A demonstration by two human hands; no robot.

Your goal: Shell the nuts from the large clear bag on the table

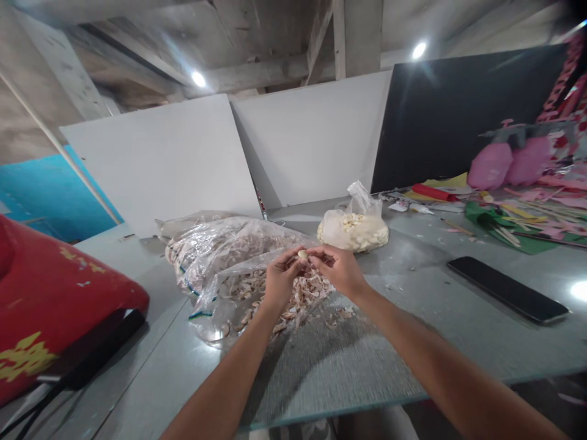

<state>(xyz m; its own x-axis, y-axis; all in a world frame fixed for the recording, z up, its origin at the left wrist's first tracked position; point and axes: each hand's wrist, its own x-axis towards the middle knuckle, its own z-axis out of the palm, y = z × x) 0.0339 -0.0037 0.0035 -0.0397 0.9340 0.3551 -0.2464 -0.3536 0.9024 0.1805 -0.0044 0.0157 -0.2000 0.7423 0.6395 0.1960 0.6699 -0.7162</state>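
In the middle of the head view, my left hand (282, 275) and my right hand (337, 266) meet fingertip to fingertip. Between the pinched fingers is a small pale oval kernel (302, 253), too small to name its exact kind. Below and behind the hands, a large clear plastic bag (220, 235) lies on its side, its mouth towards me. Dry, brownish, curled shell-like pieces (312, 293) spill from it onto the table. Just beyond my right hand stands a smaller clear bag (353, 229) filled with cream-coloured kernels.
A black phone (507, 288) lies on the grey table (348, 379) at the right. Coloured paper scraps and sticks (518, 220) sit near pink containers (490, 166). At left is a red object with yellow markings (68, 299). White boards (169, 159) and a black board (458, 116) stand behind.
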